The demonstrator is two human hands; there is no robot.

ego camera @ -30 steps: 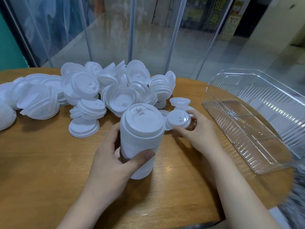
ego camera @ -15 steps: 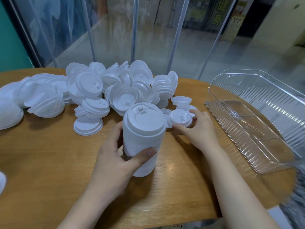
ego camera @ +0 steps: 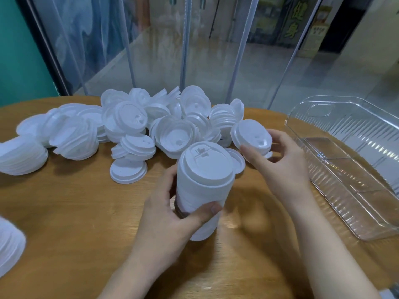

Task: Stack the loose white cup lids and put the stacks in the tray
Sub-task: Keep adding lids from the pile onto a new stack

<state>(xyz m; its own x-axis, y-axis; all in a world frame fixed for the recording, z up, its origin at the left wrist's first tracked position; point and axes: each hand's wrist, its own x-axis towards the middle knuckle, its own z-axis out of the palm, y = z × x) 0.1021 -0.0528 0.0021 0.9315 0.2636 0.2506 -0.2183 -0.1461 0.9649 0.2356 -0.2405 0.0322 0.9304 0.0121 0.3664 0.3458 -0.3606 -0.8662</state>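
A tall stack of white lids stands on the wooden table, and my left hand grips it round its lower part. My right hand holds a single white lid lifted off the table, tilted, just right of the stack's top. A heap of loose white lids lies behind the stack. The clear plastic tray sits at the right with no lids in it.
More lid stacks lie on their sides at the far left and at the lower left edge. One lid lies flat in front of the heap. Glass panels stand behind the table.
My right hand has picked a lid up off the table and raised it beside the stack's top. My left hand keeps its grip on the stack.
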